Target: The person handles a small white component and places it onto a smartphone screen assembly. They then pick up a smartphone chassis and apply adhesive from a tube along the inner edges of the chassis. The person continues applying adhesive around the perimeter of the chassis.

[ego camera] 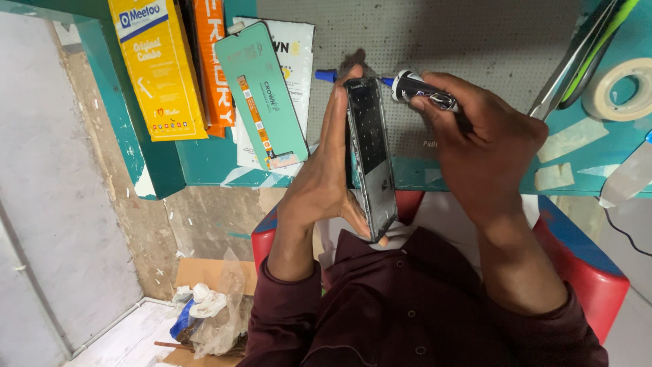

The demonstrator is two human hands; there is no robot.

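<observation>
My left hand grips an opened phone body, held upright on its long edge with its dark inner side facing right. My right hand holds a black glue tube with a blue nozzle. The nozzle tip touches the phone's top edge. A blue cap or tip shows just left of the phone's top. A mint-green phone screen panel lies on the bench to the left, apart from both hands.
The teal workbench carries a yellow box, an orange box and a white packet. Tweezers or scissors and a tape roll lie at the right. I sit on a red chair. Rubbish bags are on the floor.
</observation>
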